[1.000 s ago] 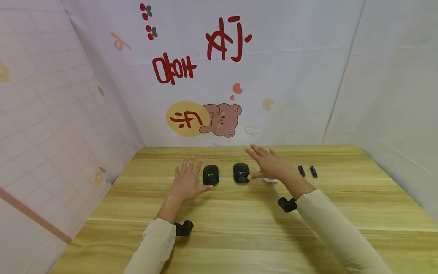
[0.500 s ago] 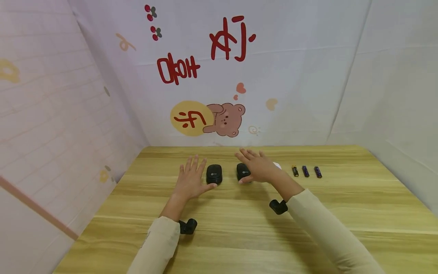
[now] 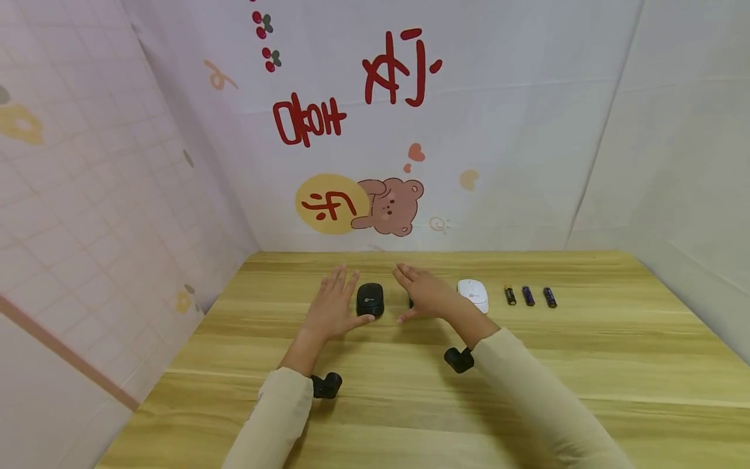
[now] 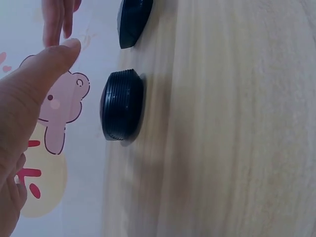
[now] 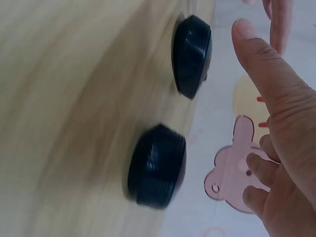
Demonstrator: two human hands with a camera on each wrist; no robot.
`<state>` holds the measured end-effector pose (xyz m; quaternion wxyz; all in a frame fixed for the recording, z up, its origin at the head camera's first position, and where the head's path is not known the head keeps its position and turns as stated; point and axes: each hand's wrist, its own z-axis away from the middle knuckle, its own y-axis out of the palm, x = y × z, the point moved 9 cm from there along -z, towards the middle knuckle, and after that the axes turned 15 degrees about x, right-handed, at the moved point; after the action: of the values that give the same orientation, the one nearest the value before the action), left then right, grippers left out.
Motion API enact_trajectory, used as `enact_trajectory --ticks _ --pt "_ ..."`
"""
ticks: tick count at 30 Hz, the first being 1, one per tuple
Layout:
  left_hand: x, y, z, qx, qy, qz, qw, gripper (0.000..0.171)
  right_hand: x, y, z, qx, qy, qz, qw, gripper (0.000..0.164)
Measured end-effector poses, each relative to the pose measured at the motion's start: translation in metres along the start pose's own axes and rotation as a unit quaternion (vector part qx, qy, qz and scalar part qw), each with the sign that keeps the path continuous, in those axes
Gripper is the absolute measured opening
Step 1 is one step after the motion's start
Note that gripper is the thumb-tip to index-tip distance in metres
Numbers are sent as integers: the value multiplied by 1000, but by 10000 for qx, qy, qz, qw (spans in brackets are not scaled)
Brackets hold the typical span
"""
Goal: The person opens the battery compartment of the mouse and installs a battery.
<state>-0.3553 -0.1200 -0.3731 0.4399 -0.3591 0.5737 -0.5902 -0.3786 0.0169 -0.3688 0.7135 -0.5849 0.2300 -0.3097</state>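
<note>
Two black computer mice sit side by side on the wooden table. In the head view the left black mouse (image 3: 370, 301) is in plain sight, while the right black mouse (image 5: 157, 168) is mostly hidden behind my right hand (image 3: 430, 296). That hand is held over the table, fingers stretched forward, holding nothing. My left hand (image 3: 330, 309) is spread just left of the left mouse, its thumb tip close to the mouse's near end. From the wrist views both hands hover above the mice with their thumbs extended. A white mouse (image 3: 473, 294) lies right of my right hand.
A yellow-and-black battery (image 3: 510, 295) and two purple batteries (image 3: 528, 296) (image 3: 549, 297) lie in a row to the right of the white mouse. Behind the wooden table (image 3: 398, 404) hangs a white printed cloth (image 3: 515, 150) with a bear drawing.
My right hand has moved left, from above the white mouse to over the right black mouse, uncovering the white mouse and a battery. My left hand stays beside the left mouse, its fingers drawn closer together.
</note>
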Motion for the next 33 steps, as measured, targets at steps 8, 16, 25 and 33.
enact_trajectory --ticks 8,16,25,33 --pt "-7 11 -10 141 319 104 9993 89 14 14 -20 230 -189 -348 9990 102" --pt "-10 22 -15 466 262 22 9986 84 22 25 -29 464 -104 -551 9973 98" --pt "-9 35 -21 688 193 0 9974 79 27 38 -33 649 -80 -800 9946 93" --pt "-9 45 -18 971 -25 478 9941 77 33 48 -34 772 -146 -1061 9912 91"
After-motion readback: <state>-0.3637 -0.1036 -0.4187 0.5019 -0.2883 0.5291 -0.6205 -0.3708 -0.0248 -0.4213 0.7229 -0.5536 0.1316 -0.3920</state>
